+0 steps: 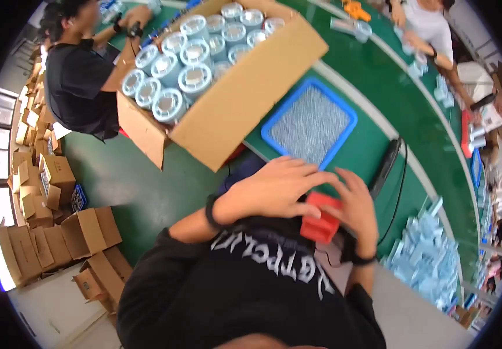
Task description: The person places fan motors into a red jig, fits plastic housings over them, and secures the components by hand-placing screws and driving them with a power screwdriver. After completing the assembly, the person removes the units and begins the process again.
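A red block-like piece [319,220] with a recess in its side is close in front of my body. My left hand [280,187] reaches across its upper left, the thumb on its face and the fingers stretched over its top. From the other side, my right hand [357,205] curls round it, the fingertips close to those of my left. Whether a small part sits between my fingers is hidden. Just beyond my hands, a blue tray [348,129] holds many thin silvery metal pieces [309,122].
An open carton [251,96] of round light-blue cased parts [195,77] stands at the far left. A black corded tool [386,167] lies right of the tray, near a heap of light-blue plastic parts [425,256]. Co-workers [79,75] sit around the green bench; cartons [59,174] line the left.
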Demonstrator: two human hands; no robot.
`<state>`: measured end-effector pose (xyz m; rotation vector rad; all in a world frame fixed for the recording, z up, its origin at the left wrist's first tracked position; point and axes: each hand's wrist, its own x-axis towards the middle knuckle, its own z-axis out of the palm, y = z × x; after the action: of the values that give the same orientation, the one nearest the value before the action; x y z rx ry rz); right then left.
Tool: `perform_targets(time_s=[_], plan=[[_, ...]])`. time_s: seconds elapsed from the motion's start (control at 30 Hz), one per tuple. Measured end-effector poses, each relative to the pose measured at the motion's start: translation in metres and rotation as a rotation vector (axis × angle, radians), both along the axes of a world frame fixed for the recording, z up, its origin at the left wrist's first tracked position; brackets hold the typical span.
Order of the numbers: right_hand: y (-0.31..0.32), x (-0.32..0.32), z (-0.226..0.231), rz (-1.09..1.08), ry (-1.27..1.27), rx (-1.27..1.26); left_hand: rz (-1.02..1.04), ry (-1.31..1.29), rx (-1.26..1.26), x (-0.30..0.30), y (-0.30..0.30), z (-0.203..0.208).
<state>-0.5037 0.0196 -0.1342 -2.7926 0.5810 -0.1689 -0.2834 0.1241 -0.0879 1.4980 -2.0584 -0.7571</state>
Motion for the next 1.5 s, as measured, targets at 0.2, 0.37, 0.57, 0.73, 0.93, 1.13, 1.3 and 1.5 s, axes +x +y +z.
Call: perform_targets(time_s=[0.2, 0.37, 0.57, 0.73, 0.93, 1.13, 1.3, 1.5], plan=[[0.056, 0.022, -0.024, -0.138, 0.062, 0.182, -0.140, 0.221, 0.196, -0.019, 0.058, -0.099], [0.018, 0.017, -0.009, -0.142, -0.090, 0.364, -0.046, 0.206, 0.234, 0.061, 0.043, -0.067], [-0.094, 0.007, -0.014, -0.422, -0.273, 0.319, 0.150, 0.331, 0.604, 0.126, 0.154, -0.047], [-0.142, 0.018, -0.057, -0.403, 0.036, 0.223, 1.075, 0.249, -0.090, 0.199, 0.248, -0.004], [-0.172, -0.001, -0.077, -0.457, 0.273, 0.045, 1.298, -0.261, -0.749, 0.338, 0.181, 0.104], [-0.116, 0.095, 0.041, -0.070, -0.011, 0.097, 0.355, -0.543, -0.248, 0.352, -0.009, 0.122], [-0.032, 0.229, 0.126, 0.266, -0.018, 0.221, 0.462, -0.843, 0.455, 0.311, -0.087, 0.089], [0.006, 0.326, 0.093, 0.333, 0.101, -0.022, 0.345, -0.839, 0.293, 0.320, -0.104, 0.086]])
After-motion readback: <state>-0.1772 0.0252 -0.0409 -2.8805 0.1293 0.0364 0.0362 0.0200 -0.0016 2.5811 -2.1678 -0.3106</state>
